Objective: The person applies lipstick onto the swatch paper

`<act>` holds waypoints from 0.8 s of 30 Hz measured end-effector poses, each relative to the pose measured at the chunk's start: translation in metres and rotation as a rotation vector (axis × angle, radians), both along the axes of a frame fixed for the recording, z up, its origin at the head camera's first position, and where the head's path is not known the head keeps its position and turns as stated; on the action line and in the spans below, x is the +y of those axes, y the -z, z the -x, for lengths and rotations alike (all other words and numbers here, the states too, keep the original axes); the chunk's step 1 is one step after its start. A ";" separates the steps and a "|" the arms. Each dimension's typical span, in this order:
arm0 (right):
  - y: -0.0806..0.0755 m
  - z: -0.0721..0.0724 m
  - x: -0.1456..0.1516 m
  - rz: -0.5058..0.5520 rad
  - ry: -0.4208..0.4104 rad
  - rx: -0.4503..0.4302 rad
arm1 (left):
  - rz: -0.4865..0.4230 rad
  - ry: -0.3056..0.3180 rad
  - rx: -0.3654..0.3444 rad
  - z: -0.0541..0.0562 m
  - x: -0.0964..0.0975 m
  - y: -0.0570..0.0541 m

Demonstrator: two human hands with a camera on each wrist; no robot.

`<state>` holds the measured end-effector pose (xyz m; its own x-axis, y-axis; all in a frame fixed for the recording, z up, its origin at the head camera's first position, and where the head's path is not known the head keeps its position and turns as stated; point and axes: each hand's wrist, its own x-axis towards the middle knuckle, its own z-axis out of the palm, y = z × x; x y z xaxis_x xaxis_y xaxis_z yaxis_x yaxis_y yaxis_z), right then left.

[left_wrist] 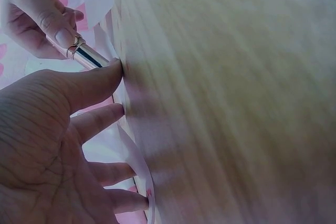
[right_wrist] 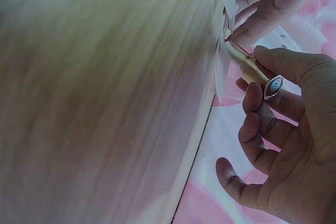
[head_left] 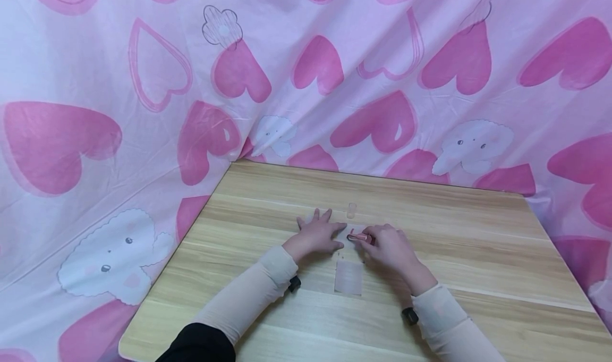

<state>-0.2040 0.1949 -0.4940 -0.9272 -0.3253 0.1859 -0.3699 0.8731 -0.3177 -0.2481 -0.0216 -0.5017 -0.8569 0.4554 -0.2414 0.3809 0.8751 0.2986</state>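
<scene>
My left hand (head_left: 316, 235) lies with fingers spread on a thin pale sheet (head_left: 353, 254), its fingertips pressing it against the table. From the right, my right hand (head_left: 391, 249) pinches a shiny rose-gold tube that looks like a lipstick (head_left: 362, 238) between thumb and fingers. The tube's dark-ringed end points left, close over the sheet by the left thumb. Small reddish marks show on the sheet. In the right wrist view, the tube's faceted end with an emblem (right_wrist: 273, 87) sticks out past the fingers; the other fingers curl loosely.
A small clear piece (head_left: 351, 210) lies just beyond the hands. Nearer the person is a pale square (head_left: 349, 278) on the wooden table (head_left: 454, 234). A pink heart-patterned cloth (head_left: 296, 75) hangs behind the table and along its left side.
</scene>
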 end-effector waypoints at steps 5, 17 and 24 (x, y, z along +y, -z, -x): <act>-0.003 -0.002 0.001 0.002 0.009 -0.003 | 0.003 0.002 0.001 0.000 0.000 0.000; -0.009 -0.013 0.007 0.029 -0.007 0.066 | -0.027 -0.007 0.012 0.001 -0.002 0.001; -0.011 -0.026 0.014 0.088 -0.054 0.105 | -0.043 -0.015 0.044 -0.002 -0.006 -0.004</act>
